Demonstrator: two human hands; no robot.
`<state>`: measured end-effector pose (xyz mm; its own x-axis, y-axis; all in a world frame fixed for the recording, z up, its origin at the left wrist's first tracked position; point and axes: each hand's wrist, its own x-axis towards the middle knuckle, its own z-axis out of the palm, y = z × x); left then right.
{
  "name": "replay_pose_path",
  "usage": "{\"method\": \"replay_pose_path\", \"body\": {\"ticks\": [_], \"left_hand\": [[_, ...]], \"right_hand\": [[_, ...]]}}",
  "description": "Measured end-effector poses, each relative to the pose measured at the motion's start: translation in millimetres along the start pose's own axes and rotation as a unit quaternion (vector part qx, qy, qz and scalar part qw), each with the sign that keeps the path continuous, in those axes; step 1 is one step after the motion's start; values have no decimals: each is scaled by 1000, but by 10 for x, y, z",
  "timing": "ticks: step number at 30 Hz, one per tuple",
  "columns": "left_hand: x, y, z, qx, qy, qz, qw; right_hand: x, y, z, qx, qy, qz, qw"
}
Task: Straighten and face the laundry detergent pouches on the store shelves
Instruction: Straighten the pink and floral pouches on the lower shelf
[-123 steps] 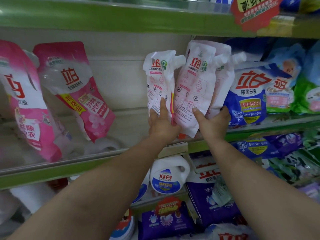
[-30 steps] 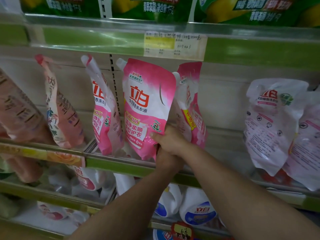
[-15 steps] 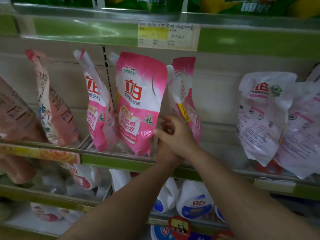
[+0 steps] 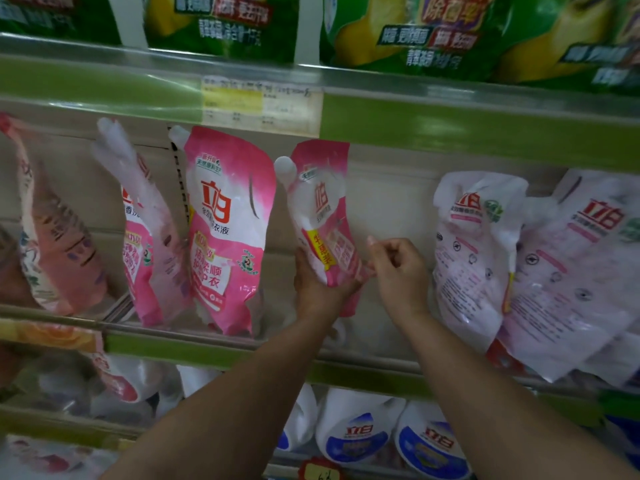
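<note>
Gripping tilted pink pouch (image 4: 323,220) base: left hand (image 4: 313,289); right hand (image 4: 398,268) curled, empty, beside.

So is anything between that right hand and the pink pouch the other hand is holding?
Nothing visible. The right hand is beside the lower edge of the pink pouch, which the left hand grips from below.
</note>
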<state>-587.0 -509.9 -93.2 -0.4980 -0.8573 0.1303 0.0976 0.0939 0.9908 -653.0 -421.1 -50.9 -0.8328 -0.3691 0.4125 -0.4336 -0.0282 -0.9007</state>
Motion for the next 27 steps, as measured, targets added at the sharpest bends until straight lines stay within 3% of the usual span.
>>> {"method": "replay_pose_path", "body": {"ticks": [6,12,18,23,27], "left_hand": [[-31,-6,-84,-58,-15,-48,997],[-72,28,-382,-105,-140,-125,977],[-141,27,-526,-97,-234,-137,958],[-166,64,-573,-108,-278,-145,943],[-173,90,-563,-116,-260,-155,946]], "right_hand": [[116,226,-60,-45,-16,37,998],[181,348,-83,-38,-68,126,989],[259,306,-198,18,-122,144,982],[342,304,-238,69,-230,176,955],[322,324,-175,98,-164,215,958]]}}
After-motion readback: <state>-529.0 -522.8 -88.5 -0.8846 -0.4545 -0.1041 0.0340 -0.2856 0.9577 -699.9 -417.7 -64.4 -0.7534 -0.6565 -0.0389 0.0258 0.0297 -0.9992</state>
